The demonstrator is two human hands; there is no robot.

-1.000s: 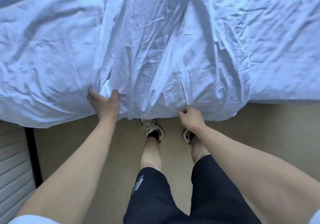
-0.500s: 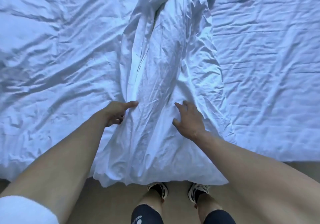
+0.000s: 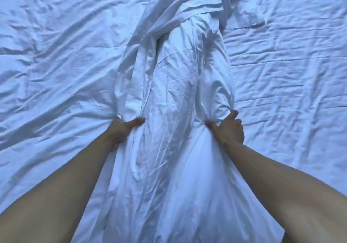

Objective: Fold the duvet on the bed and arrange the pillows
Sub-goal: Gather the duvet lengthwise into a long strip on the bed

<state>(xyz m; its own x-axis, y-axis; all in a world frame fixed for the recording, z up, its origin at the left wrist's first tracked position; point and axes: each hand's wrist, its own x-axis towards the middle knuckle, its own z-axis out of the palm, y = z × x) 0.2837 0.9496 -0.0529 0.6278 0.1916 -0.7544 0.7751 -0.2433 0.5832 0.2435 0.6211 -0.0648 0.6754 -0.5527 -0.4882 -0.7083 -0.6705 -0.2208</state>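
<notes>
Fingers digging in on both sides now: the left hand [image 3: 125, 128] clamps a bunched fold with its thumb laid across the top, and the right hand [image 3: 228, 129] pinches a gather on the opposite flank, fingers curled tight into the cloth. That duvet [image 3: 178, 96] runs as a long rumpled ridge down the middle of the bed sheet [image 3: 56, 64], straight away from the person. Soft, floppy stuff by the look of it, probably light but bulky, best taken by edges or corners. No label, no writing anywhere.
</notes>
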